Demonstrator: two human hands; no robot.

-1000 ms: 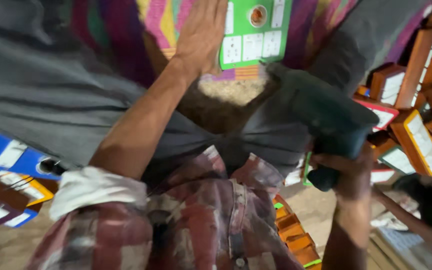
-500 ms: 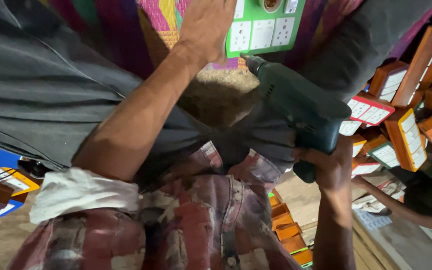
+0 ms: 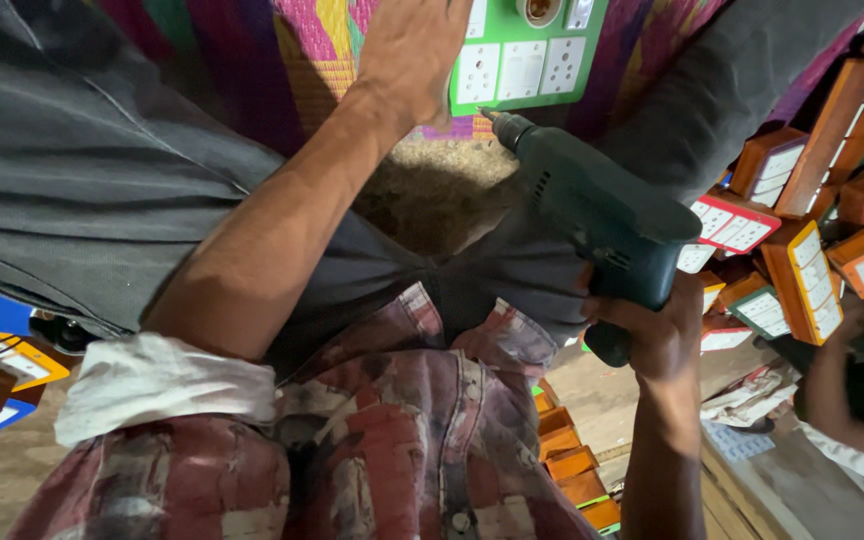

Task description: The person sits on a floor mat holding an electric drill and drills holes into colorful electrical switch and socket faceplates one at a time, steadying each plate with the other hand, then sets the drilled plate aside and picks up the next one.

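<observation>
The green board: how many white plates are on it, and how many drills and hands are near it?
White plates on the green board: 3 in a row, with parts of others above cut off by the edge
Drill: 1, in the right hand
Hands: 2, the left hand pressing the board
Total: 6

Red plaid shirt, white rolled cuff, grey trousers.
</observation>
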